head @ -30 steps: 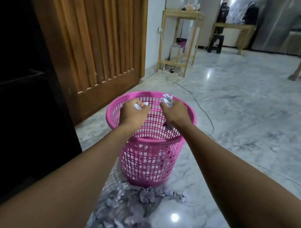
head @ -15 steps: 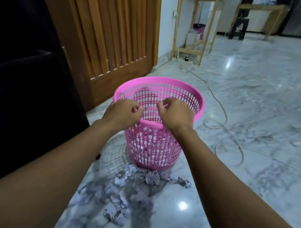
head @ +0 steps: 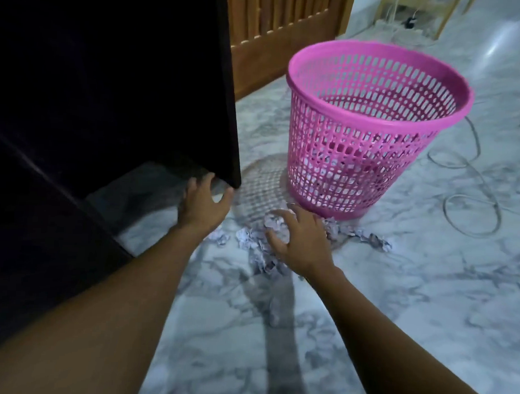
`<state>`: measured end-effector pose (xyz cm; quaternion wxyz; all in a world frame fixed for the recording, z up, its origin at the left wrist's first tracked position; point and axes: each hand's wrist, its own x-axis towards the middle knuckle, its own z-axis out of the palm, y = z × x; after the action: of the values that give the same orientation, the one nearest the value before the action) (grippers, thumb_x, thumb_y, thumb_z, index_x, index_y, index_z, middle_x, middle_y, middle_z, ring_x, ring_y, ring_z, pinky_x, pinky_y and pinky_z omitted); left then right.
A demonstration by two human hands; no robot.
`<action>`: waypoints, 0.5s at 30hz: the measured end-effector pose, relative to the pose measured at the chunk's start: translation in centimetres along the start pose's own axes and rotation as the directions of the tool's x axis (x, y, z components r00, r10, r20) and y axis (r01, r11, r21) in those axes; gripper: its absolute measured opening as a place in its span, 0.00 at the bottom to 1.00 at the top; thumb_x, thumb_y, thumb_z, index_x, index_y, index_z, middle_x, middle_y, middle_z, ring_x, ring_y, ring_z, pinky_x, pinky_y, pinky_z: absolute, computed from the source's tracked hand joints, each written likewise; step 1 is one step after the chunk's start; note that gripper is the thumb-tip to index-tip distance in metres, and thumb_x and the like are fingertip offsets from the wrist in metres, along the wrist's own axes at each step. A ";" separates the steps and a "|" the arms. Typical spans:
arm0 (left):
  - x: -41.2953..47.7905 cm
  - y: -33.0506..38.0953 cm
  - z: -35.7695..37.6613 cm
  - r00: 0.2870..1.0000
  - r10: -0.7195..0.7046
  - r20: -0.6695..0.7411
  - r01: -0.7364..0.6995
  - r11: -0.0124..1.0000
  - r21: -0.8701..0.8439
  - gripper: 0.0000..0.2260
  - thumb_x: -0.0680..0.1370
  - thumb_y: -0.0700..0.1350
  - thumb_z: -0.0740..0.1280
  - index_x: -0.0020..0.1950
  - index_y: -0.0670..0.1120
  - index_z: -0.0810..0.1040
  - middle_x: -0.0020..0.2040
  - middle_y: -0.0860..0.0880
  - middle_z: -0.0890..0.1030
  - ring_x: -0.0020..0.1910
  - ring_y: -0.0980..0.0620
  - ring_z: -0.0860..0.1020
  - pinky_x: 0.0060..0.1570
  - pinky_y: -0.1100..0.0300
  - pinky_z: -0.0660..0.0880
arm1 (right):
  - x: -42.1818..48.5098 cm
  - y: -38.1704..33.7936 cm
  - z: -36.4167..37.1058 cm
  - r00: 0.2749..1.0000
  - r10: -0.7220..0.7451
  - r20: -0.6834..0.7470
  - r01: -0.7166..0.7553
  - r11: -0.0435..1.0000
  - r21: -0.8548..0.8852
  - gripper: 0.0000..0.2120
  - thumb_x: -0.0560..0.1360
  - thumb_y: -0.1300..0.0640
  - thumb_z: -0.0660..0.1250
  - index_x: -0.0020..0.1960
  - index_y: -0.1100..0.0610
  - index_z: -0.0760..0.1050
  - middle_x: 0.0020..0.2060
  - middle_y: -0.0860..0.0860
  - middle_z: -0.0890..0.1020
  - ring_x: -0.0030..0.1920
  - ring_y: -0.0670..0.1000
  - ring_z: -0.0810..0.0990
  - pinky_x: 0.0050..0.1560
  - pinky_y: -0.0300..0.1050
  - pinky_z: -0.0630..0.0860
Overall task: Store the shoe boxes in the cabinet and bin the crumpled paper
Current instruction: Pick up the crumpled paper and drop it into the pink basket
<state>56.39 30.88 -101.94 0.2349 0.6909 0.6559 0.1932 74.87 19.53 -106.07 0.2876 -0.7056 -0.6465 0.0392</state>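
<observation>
A pink basket [head: 328, 146] of open plastic mesh stands upright on the marble floor [head: 411, 305] in the upper right of the frame, and pale scraps show through the lower part of its wall. The crumpled paper [head: 251, 240] lies loose on the floor in a ragged band along the basket's near base, running from the middle of the frame toward the right, some pieces touching the foot of the basket. The right hand [head: 301, 239] hovers just over the middle of this heap, palm down, fingers spread and slightly bent, gripping nothing; whether its fingertips touch the paper cannot be told. The left hand [head: 204, 202] reaches out left of centre, also open with fingers splayed, at the lower corner of a dark panel of the cabinet [head: 109, 88] that fills the upper left; its thumb and fingertips lie right beside that bottom edge, but contact cannot be told. Behind the basket, at the top of the frame, stands a slatted wooden door [head: 276, 35]. A thin cable [head: 473, 201] loops across the floor at the right edge, near the basket but apart from it.
</observation>
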 end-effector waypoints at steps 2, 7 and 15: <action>-0.5 -2.7 1.6 0.986 -0.151 0.063 0.149 0.988 0.035 0.36 0.75 0.67 0.62 0.78 0.53 0.57 0.78 0.41 0.56 0.77 0.40 0.54 0.73 0.43 0.59 | -1.3 1.0 1.6 0.985 0.094 0.141 -0.092 0.996 -0.024 0.32 0.70 0.32 0.59 0.66 0.50 0.75 0.66 0.57 0.75 0.68 0.58 0.71 0.66 0.59 0.68; 0.9 -6.4 4.8 0.951 -0.279 0.134 0.270 0.959 0.086 0.48 0.66 0.74 0.67 0.79 0.58 0.51 0.80 0.41 0.40 0.78 0.40 0.40 0.75 0.40 0.45 | -2.8 3.1 3.3 0.913 0.219 0.345 -0.157 0.967 -0.199 0.48 0.63 0.21 0.51 0.76 0.47 0.60 0.76 0.59 0.61 0.77 0.60 0.55 0.73 0.64 0.57; 1.6 -9.4 9.3 0.995 -0.096 0.010 0.094 0.988 0.123 0.46 0.65 0.77 0.62 0.78 0.58 0.57 0.79 0.46 0.55 0.78 0.44 0.52 0.75 0.42 0.50 | -2.1 3.8 4.6 0.877 0.230 0.423 -0.129 0.959 -0.254 0.55 0.58 0.15 0.41 0.79 0.41 0.46 0.80 0.55 0.46 0.79 0.60 0.43 0.74 0.70 0.46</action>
<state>54.14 32.14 -115.00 0.2064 0.6734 0.6968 0.1356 75.95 19.20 -112.24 0.0470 -0.7617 -0.6270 0.1561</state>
